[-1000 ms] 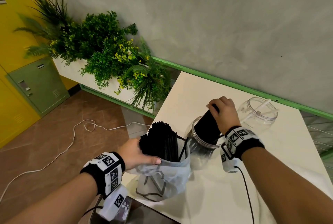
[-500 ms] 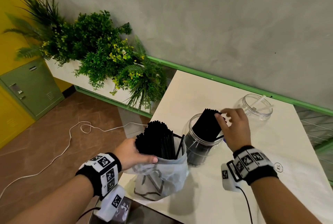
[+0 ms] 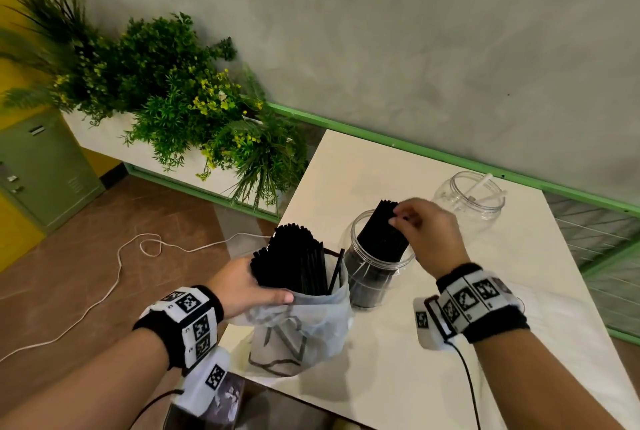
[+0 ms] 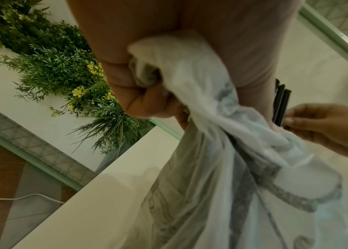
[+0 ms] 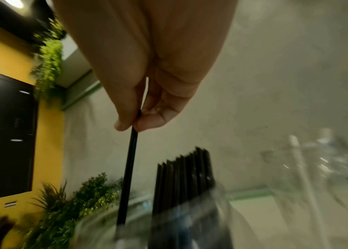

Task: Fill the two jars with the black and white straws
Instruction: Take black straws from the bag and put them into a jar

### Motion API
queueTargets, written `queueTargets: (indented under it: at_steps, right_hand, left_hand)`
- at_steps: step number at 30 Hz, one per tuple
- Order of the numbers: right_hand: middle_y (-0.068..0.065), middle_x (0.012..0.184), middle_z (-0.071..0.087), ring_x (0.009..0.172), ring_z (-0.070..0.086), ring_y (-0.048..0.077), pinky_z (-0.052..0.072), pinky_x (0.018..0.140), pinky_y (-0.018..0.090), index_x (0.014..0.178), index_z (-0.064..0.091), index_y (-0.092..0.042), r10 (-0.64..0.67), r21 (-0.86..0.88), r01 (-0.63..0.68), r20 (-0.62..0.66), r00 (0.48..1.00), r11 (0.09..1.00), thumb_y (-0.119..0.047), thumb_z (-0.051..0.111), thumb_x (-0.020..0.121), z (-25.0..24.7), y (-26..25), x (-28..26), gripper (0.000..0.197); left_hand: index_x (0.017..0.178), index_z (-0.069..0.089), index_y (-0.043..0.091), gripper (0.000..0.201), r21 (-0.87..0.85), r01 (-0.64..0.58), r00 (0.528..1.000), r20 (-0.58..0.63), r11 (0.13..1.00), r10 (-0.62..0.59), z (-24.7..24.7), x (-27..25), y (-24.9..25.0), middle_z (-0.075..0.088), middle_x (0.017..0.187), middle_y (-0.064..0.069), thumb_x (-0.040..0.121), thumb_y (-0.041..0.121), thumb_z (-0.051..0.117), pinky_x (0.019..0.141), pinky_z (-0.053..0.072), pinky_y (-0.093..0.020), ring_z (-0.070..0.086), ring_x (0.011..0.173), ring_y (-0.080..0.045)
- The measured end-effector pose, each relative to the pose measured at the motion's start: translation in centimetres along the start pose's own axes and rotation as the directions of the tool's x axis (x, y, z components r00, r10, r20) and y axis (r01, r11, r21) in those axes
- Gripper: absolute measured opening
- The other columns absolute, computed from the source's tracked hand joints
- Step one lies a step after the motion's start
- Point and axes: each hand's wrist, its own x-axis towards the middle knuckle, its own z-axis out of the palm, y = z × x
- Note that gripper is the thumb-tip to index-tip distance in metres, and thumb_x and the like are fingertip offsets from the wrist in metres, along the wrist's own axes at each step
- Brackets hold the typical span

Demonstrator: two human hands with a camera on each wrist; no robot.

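White table (image 3: 398, 377) sits against a grey wall, w/ a planter of green foliage (image 3: 166, 94) off its left side and a white cable (image 3: 114, 274) looped on the brown floor. At the table's near-left edge stands a thin white bag (image 3: 304, 329), packed w/ upright black straws (image 3: 294, 256). Left hand (image 3: 242, 286) grips the bag's rim, fingers curled into bunched plastic per left wrist view, thumb lying along the front. Just right of the bag, touching or nearly so, is the near jar (image 3: 374, 274), clear, holding a leaning bundle of black straws (image 3: 384, 232) that sticks out past its mouth. Right hand (image 3: 426, 235) is over that jar, thumb & forefinger pinching a single black straw (image 5: 128, 170) whose lower end dips inside the jar mouth. Far jar (image 3: 467, 197), also clear, stands well apart toward the wall, w/ a white straw (image 3: 479, 185) or two inside; count unclear.
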Motion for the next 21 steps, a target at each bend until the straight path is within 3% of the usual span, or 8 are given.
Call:
queueTargets:
  at_steps: [5,8,11,15,17,21]
  right_hand:
    - [0.001,0.087,0.063,0.079,0.057,0.017,0.047,0.08,0.027,0.097,0.066,-0.012,-0.056,-0.199,0.076,0.107,0.993,0.977,-0.006,0.071,0.079,1.1,-0.5,5.4,0.02]
    - [0.01,0.112,0.057,0.101,0.053,0.03,0.044,0.092,0.038,0.117,0.059,-0.009,-0.061,-0.298,0.105,0.153,0.986,0.949,-0.003,0.07,0.078,2.3,1.0,6.0,0.042]
    - [0.013,0.119,0.055,0.108,0.047,0.034,0.041,0.096,0.043,0.12,0.059,-0.009,-0.13,-0.341,0.133,0.034,0.991,0.93,-0.008,0.071,0.079,1.9,2.0,4.7,0.043]
    - [0.006,0.111,0.059,0.103,0.047,0.032,0.044,0.089,0.046,0.109,0.066,-0.015,-0.19,-0.379,0.136,-0.109,0.976,0.915,-0.02,0.071,0.083,1.0,3.2,1.3,0.027]
    - [0.002,0.122,0.057,0.111,0.043,0.03,0.04,0.09,0.045,0.116,0.064,-0.021,-0.21,-0.427,0.168,-0.052,0.976,0.889,-0.025,0.067,0.086,1.0,3.5,-0.2,0.03]
    - [-0.009,0.14,0.048,0.129,0.034,0.026,0.035,0.099,0.048,0.13,0.053,-0.031,-0.253,-0.578,0.375,0.284,0.925,0.725,-0.042,0.037,0.091,1.7,3.2,-0.4,0.044]
  left_hand:
    - [0.091,0.062,0.041,0.056,0.007,0.007,1.0,0.005,1.0,-0.007,0.0,-0.1,-0.1,0.071,0.092,0.02,0.043,0.063,0.081,0.079,0.047,-0.013,0.062,0.089,0.011]
    - [0.09,0.062,0.04,0.046,0.004,0.004,1.0,0.004,1.0,-0.004,0.0,-0.2,0.2,0.069,0.088,0.026,0.051,0.048,0.085,0.075,0.044,-0.008,0.06,0.087,0.014]
    - [0.091,0.064,0.037,0.043,0.004,0.003,1.0,0.004,1.0,-0.003,0.0,-0.1,0.2,0.07,0.087,0.022,0.055,0.041,0.086,0.072,0.043,-0.006,0.061,0.087,0.013]
    - [0.091,0.066,0.031,0.052,-0.037,0.004,1.0,0.003,0.999,-0.004,0.0,-0.1,-0.2,0.071,0.089,0.023,0.047,0.053,0.084,0.072,0.044,-0.01,0.063,0.086,0.008]
    - [0.094,0.066,0.032,0.061,-0.048,-0.004,1.0,0.005,0.999,0.004,0.0,0.0,-0.4,0.071,0.091,0.022,0.042,0.061,0.082,0.072,0.045,-0.009,0.063,0.087,0.008]
    - [0.091,0.063,0.038,0.055,-0.004,-0.003,1.0,-0.009,1.0,0.003,0.1,0.1,-0.3,0.07,0.087,0.022,0.044,0.06,0.082,0.072,0.045,-0.009,0.061,0.085,0.013]
